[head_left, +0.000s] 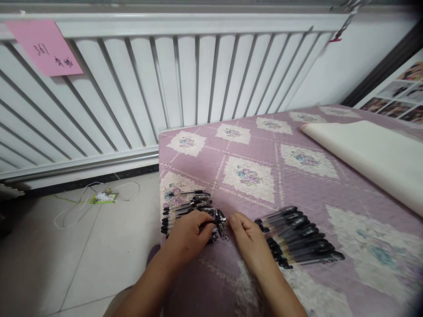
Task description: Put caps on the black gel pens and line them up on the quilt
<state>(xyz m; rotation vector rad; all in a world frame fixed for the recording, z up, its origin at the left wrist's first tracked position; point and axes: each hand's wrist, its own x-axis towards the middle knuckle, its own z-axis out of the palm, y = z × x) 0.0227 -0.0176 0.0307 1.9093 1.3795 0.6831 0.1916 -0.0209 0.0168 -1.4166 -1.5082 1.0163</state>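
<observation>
My left hand is closed around a black pen, whose silver tip points toward my other hand. Just beside that tip, my right hand has thumb and fingers pressed together; whatever they pinch is hidden. Loose black pen parts lie between and beneath the hands. To the left, partly covered by my left hand, several clear-barrelled black pens lie side by side. Right of my right hand lies a row of several capped black gel pens, slightly blurred.
A purple quilted cover with floral patches spreads under everything. Beyond it stands a white radiator bearing a pink note. A pale folded sheet lies at right. On the floor at left sits a power strip with cables.
</observation>
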